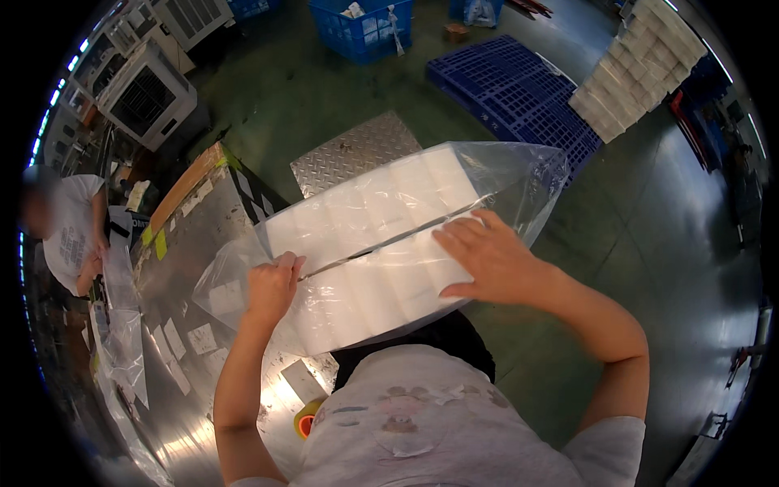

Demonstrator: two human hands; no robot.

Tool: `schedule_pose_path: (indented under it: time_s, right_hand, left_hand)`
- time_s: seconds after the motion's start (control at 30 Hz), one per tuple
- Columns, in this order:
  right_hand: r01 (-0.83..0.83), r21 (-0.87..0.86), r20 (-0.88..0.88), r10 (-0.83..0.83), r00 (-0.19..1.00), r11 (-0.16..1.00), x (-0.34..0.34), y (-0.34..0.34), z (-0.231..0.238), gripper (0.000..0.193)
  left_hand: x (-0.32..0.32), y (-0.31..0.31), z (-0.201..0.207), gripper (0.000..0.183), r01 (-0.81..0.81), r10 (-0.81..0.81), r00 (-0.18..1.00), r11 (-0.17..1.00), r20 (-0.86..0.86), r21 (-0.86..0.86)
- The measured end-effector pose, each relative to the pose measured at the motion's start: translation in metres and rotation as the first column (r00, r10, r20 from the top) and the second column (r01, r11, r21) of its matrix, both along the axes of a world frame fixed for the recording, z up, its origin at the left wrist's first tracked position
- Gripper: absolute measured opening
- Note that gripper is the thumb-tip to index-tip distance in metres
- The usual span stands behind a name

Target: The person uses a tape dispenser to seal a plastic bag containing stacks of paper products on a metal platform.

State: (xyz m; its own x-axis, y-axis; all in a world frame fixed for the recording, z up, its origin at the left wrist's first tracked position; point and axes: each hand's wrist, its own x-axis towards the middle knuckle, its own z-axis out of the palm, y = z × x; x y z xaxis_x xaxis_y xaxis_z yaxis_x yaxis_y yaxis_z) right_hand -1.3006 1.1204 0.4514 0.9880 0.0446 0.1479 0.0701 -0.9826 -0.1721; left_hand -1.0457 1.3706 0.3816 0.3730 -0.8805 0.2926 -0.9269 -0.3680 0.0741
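In front of me lies a large clear plastic bag point(527, 172) holding two long rows of white packs point(369, 207), side by side with a dark gap between them. The bag's loose film spreads past the packs at both ends. My left hand point(274, 288) is closed on the film at the left end, over the gap. My right hand point(497, 258) lies on the near row toward its right end, fingers spread and thumb apart. What is under its palm is hidden.
A metal worktable point(187, 357) stands left, with a tape roll point(307, 424) by my body. Beyond the bag are a diamond-plate surface point(353, 150), a blue pallet point(511, 93), stacked white packs point(641, 69) and a blue crate point(357, 32). A co-worker point(73, 235) handles plastic film at far left.
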Motion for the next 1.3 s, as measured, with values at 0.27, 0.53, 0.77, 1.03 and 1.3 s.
schedule_pose_path:
  time_s: [0.27,0.53,0.77,1.03,1.3]
  right_hand:
    - [0.101,-0.141,-0.203,-0.128,0.971,0.985,0.016,-0.09,-0.051,0.005]
    - [0.201,-0.335,0.013,-0.209,0.978,0.92,0.006,-0.094,-0.076,0.008]
    - [0.336,-0.432,-0.032,-0.387,0.922,0.837,0.013,-0.061,-0.056,0.009]
    - [0.097,-0.248,0.395,0.009,0.918,0.964,0.074,0.017,-0.051,0.02]
    - [-0.076,-0.12,0.162,0.095,0.982,0.99,0.092,0.004,-0.072,0.016]
  left_hand:
    - [0.014,0.008,-0.019,0.022,-0.051,0.052,0.998,0.999,-0.029,0.019]
    - [-0.028,0.001,-0.024,0.028,0.041,-0.037,0.997,0.998,0.071,-0.047]
    - [-0.091,-0.04,-0.021,0.071,0.229,-0.207,0.949,0.971,-0.237,0.068]
    - [-0.088,-0.046,-0.021,0.071,0.226,-0.197,0.95,0.969,-0.242,0.096]
    - [-0.088,-0.045,-0.022,0.065,0.216,-0.202,0.956,0.975,-0.213,0.042]
